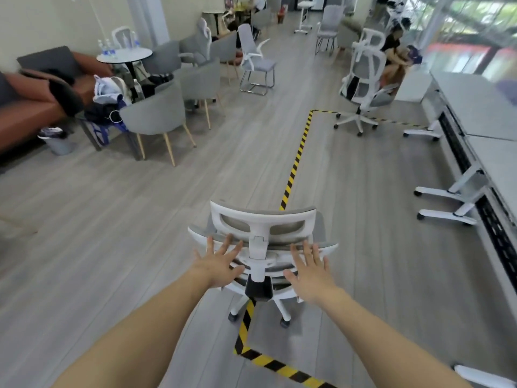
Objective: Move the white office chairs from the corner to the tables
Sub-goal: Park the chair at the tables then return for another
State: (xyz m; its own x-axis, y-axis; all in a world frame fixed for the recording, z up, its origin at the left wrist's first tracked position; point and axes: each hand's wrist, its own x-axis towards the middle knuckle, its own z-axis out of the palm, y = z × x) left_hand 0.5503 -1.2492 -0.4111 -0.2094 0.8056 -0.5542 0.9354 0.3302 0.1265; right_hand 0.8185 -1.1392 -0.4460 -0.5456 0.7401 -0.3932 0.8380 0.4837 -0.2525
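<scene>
A white office chair (263,228) with grey mesh back and headrest stands right in front of me, its back toward me, its wheels over the yellow-black floor tape. My left hand (219,263) is spread flat against the left side of the backrest, fingers apart. My right hand (307,268) is spread the same way against the right side. Neither hand grips the frame. A second white office chair (363,79) stands farther off near the grey tables (492,161) along the right.
Yellow-black tape (296,163) outlines a floor zone ahead. Grey armchairs (156,113) and a round table (124,56) crowd the left, with a brown sofa (33,107) and a bin (57,142). A person (394,56) sits beyond the far chair. Table feet (447,193) jut out at right.
</scene>
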